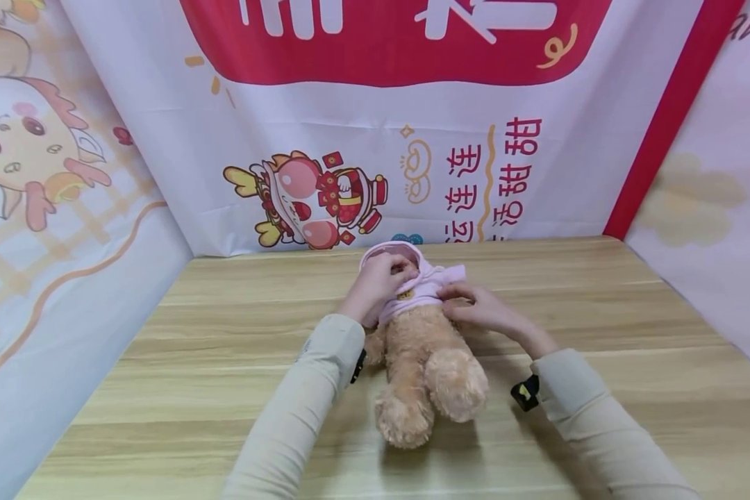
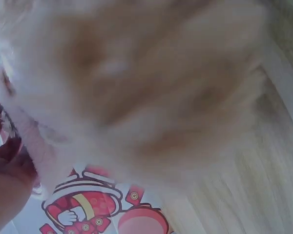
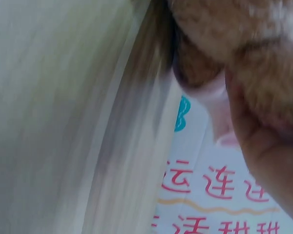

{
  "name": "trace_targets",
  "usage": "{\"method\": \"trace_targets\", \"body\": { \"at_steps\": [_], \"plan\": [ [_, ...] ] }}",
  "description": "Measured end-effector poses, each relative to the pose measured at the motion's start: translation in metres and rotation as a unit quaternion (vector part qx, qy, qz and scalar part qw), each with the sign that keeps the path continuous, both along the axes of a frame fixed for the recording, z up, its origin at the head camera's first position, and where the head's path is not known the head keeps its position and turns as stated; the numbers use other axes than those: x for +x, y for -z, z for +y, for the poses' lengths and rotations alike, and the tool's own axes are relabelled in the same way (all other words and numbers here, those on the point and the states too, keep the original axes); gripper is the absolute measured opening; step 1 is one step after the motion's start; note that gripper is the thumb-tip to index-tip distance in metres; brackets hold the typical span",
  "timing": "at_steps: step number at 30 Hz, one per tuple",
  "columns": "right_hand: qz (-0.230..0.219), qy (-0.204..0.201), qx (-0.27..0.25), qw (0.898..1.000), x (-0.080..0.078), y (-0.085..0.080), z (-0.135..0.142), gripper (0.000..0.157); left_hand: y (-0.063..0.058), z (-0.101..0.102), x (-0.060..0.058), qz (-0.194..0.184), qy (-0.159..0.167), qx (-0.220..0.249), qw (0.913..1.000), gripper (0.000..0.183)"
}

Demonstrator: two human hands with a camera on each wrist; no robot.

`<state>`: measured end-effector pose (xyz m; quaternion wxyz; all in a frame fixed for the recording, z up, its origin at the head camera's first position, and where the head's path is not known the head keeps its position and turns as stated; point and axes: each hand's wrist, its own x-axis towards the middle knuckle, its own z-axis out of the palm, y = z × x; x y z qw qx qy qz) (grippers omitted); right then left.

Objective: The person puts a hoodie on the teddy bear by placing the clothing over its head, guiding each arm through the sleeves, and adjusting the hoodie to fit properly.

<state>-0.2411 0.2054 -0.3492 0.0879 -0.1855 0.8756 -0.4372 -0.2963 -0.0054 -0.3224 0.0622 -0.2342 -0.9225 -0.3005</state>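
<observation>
Indeed, left grip curls at pink hood.

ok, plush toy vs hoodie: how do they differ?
Colour: the plush toy is tan-brown, the hoodie pale pink-lilac.
Surface: the plush toy is shaggy fur, the hoodie creased cloth.
Place: the plush toy's legs reach toward the person; the hoodie sits at the far end.
Shared: both look soft.

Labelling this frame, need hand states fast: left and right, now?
Left hand: closed, pinching the pale-pink fabric hoodie.
Right hand: closed, holding the fluffy tan plush bear by its side.
</observation>
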Motion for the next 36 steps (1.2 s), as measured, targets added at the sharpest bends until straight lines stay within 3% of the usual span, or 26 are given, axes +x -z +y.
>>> {"method": "trace_targets", "body": {
  "at_steps": [4, 7, 11, 17, 21, 25, 32, 36],
  "plan": [
    [-0.032, -0.046, -0.01, 0.998, -0.002, 0.001, 0.003, 0.041, 0.002, 0.002, 0.002, 0.048, 0.001, 0.002, 0.9988, 0.017],
    [-0.03, -0.064, -0.002, 0.997, -0.003, 0.004, -0.002, 0.035, 0.007, 0.004, 0.006, 0.078, -0.018, 0.012, 0.9967, 0.016],
    [-0.023, -0.064, 0.011, 0.998, -0.003, 0.006, -0.007, 0.033, 0.012, 0.006, 0.01, 0.106, -0.051, 0.025, 0.9927, 0.016],
    [-0.022, -0.066, 0.041, 0.997, 0.002, -0.002, -0.005, 0.033, 0.012, 0.006, 0.012, 0.112, -0.089, 0.038, 0.989, 0.017],
    [0.014, -0.058, 0.048, 0.997, 0.003, 0.0, -0.005, 0.027, 0.01, 0.006, 0.011, 0.109, -0.106, 0.037, 0.9877, 0.018],
    [0.082, -0.031, 0.045, 0.995, 0.002, 0.008, -0.008, 0.022, 0.006, 0.007, 0.01, 0.12, -0.126, 0.033, 0.9842, 0.02],
    [0.237, 0.052, 0.064, 0.968, 0.001, 0.015, -0.021, 0.029, 0.001, 0.005, 0.01, 0.121, -0.163, 0.063, 0.9773, 0.02],
    [0.249, 0.102, 0.084, 0.959, 0.004, 0.015, -0.028, 0.033, 0.002, 0.002, 0.008, 0.111, -0.164, 0.077, 0.9771, 0.021]
  ]
}}
